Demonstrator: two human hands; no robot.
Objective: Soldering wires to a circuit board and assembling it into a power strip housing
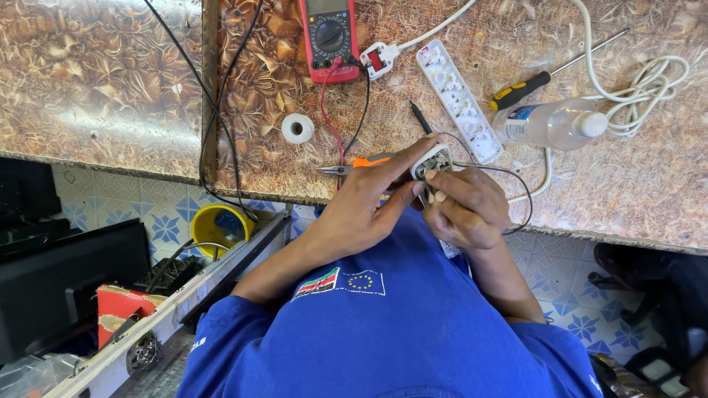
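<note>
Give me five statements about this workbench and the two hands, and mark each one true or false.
1. Both hands hold a small opened plug. True.
2. The multimeter is blue. False: it is red.
3. The screwdriver is in the right hand. False: it lies on the bench beside the clear bottle.
4. A white power strip lies on the bench. True.
5. The left hand grips the orange-handled pliers. False: they lie on the bench.

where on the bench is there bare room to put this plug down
The widest bare stretch is the left slab of the bench, left of the black cables. A smaller patch lies between the tape roll and the multimeter. Another lies near the right edge below the bottle. It is crowded around the power strip, screwdriver and coiled white cord.
</note>
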